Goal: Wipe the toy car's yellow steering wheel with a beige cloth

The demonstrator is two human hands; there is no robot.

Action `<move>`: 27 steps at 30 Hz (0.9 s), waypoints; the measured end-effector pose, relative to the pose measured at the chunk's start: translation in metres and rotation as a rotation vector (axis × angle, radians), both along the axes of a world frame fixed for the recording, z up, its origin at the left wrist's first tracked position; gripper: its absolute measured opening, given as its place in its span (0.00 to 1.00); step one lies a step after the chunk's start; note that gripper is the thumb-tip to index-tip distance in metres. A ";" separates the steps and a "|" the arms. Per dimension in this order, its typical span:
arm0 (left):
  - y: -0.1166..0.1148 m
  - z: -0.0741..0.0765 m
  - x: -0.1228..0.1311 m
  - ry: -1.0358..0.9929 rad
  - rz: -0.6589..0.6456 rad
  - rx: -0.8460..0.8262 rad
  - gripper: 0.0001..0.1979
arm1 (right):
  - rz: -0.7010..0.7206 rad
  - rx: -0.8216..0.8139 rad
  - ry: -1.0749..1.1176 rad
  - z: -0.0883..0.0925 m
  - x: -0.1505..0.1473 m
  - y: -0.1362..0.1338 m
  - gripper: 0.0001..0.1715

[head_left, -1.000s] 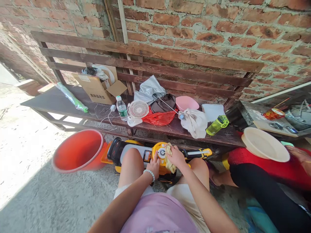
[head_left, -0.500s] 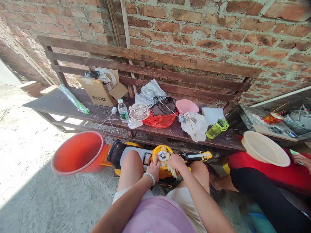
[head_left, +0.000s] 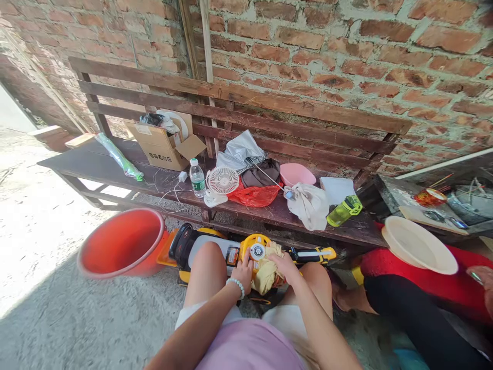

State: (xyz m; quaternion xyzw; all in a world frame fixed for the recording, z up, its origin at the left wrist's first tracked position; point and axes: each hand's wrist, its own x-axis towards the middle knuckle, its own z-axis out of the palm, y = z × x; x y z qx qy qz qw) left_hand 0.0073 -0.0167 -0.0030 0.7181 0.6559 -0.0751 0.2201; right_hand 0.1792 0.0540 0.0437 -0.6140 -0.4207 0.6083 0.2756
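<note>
Between my knees stands a yellow ride-on toy vehicle with a yellow steering wheel point(head_left: 249, 240), which has a white and grey hub. My left hand point(head_left: 243, 276), with a beaded bracelet at the wrist, has its fingers on the wheel's left rim. A crumpled pale-yellow cloth point(head_left: 264, 276) is gripped in my right hand point(head_left: 283, 266). It spreads over the wheel's right and near side and hides that part of the rim. The toy's black-and-yellow arm point(head_left: 314, 254) reaches out to the right of the wheel.
An orange-red tub point(head_left: 121, 244) stands at left. The wooden bench point(head_left: 269, 213) ahead bears a cardboard box point(head_left: 157, 149), bottle point(head_left: 197, 180), fan point(head_left: 222, 181), umbrella point(head_left: 241, 149) and green bottle point(head_left: 344, 211). At right, a co-worker's hand point(head_left: 483, 277) holds something small near a cream basin point(head_left: 419, 244).
My right hand has moved slightly with the cloth, which now lies spread wider across the wheel's near right side. My left hand stays at the wheel's left rim. The view has shifted slightly.
</note>
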 end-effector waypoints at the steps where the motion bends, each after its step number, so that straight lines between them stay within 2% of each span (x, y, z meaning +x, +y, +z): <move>1: 0.000 -0.001 0.000 0.003 -0.002 0.001 0.31 | -0.042 -0.042 0.078 0.002 0.000 0.007 0.19; 3: 0.001 0.000 0.000 0.006 -0.004 0.003 0.32 | -0.029 -0.132 0.138 0.006 0.000 0.023 0.20; 5: 0.001 0.002 0.000 -0.002 -0.001 -0.002 0.34 | 0.047 -0.177 0.025 0.007 -0.002 0.036 0.21; 10: 0.000 0.011 0.000 0.005 -0.016 -0.024 0.34 | 0.276 0.017 -0.597 0.006 -0.012 0.051 0.21; 13: 0.000 0.009 -0.001 0.002 -0.018 -0.014 0.34 | 0.472 0.146 -1.000 0.010 -0.016 0.052 0.22; 15: 0.000 0.005 0.000 0.004 -0.019 -0.005 0.33 | 0.563 0.208 -1.161 0.014 -0.016 0.050 0.22; 20: -0.001 -0.003 0.002 0.031 -0.009 0.017 0.31 | 0.604 0.322 -1.266 0.017 -0.020 0.046 0.23; 27: -0.001 0.003 0.002 0.014 0.008 -0.007 0.31 | 0.590 0.289 -1.262 0.020 -0.038 0.062 0.19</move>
